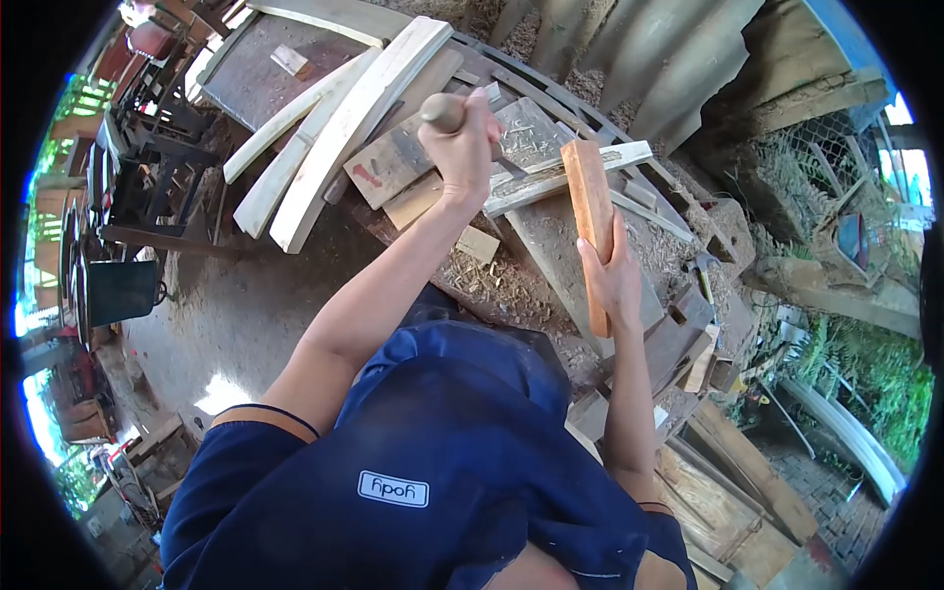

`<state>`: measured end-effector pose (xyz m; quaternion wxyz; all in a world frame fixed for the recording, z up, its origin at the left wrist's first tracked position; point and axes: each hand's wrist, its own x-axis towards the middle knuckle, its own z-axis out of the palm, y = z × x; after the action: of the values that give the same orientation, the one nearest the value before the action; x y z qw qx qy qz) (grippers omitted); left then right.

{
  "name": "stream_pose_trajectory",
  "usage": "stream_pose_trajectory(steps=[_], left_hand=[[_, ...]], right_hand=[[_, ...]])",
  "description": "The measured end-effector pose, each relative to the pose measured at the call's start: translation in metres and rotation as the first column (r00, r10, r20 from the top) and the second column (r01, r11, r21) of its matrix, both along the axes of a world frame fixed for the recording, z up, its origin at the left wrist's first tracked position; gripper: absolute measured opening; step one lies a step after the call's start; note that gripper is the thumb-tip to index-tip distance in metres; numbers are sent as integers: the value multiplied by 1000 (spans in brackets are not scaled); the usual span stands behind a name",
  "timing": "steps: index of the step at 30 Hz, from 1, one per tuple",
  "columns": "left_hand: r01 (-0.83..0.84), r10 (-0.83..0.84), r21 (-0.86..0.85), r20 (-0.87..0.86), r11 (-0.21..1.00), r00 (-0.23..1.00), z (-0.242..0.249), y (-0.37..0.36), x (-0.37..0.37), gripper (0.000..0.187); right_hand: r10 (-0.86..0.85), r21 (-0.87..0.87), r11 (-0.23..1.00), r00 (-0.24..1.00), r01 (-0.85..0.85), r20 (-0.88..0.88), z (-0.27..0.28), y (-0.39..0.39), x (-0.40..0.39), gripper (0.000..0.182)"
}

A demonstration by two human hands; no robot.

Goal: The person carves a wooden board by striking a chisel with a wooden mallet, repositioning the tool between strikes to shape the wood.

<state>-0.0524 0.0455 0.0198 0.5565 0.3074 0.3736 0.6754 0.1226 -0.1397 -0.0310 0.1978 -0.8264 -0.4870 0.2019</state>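
My left hand [462, 147] is closed around a chisel, its rounded wooden handle [442, 112] sticking up out of the fist. The metal blade [510, 167] slants down to a pale length of wood [536, 183] with a dark, rough cut along its top. In my right hand [615, 275] is a reddish-brown rectangular wooden block [588, 211], gripped near its lower end with the thumb along the near face. The block's upper end crosses above the pale wood; contact between them cannot be made out.
Several pale curved wooden pieces [364, 128] lie left on the workbench. Flat boards [388, 162] sit under my left hand, amid wood shavings [492, 285]. A hammer [703, 270] rests at the right. Dark chairs [162, 157] stand far left, corrugated sheets [639, 49] behind, planks [752, 462] lower right.
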Motion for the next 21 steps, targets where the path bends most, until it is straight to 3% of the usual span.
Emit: stream_pose_trajectory(steps=[1, 6, 9, 14, 18, 21], left_hand=[[51, -49, 20, -67, 999, 997, 10, -6, 3, 21], [181, -173, 94, -84, 979, 981, 13, -7, 24, 20], [238, -212, 91, -231, 967, 950, 7, -10, 33, 21], [240, -169, 159, -363, 958, 916, -11, -13, 43, 21], [215, -47, 290, -493, 932, 869, 4, -26, 49, 23], [310, -103, 341, -508, 887, 855, -6, -33, 58, 18]], right_hand=[[2, -2, 1000, 1000, -2, -1, 1, 0, -1, 80], [-21, 19, 1000, 998, 22, -60, 3, 1, -4, 82], [-28, 16, 999, 998, 29, -59, 2, 0, -5, 82], [-29, 8, 1000, 999, 29, -43, 0, 0, -4, 82], [-31, 10, 999, 997, 32, -70, 0, 0, -3, 82], [-33, -10, 999, 997, 32, -70, 2, 1, -4, 82]])
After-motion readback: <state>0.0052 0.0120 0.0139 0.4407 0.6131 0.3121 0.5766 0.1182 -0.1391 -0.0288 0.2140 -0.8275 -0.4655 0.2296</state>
